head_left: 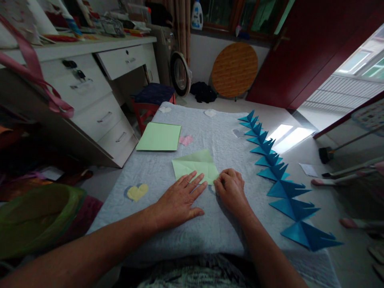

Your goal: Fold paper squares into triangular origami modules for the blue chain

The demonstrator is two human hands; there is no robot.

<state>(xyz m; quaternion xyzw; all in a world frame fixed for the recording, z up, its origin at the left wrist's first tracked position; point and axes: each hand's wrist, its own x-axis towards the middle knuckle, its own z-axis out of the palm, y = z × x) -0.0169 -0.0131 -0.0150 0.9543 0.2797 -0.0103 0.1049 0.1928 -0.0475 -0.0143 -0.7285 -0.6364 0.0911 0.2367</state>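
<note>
A creased sheet of light green paper (196, 163) lies in front of me on the cloth-covered table. My left hand (181, 196) rests flat with fingers spread, its fingertips on the paper's near edge. At the paper's right corner, my right hand (230, 187) is closed in a pinch on the sheet; its fingertips partly hide that corner. A stack of light green paper (160, 137) sits farther back on the left. Along the table's right side runs a row of several folded blue paper cranes (288, 190).
The pale blue tablecloth (144, 216) has heart patches. A white desk with drawers (99, 104) stands at left, near a red stool (153, 96) and a washing machine with its door ajar (180, 74). A green-lined bin (39, 216) is at lower left.
</note>
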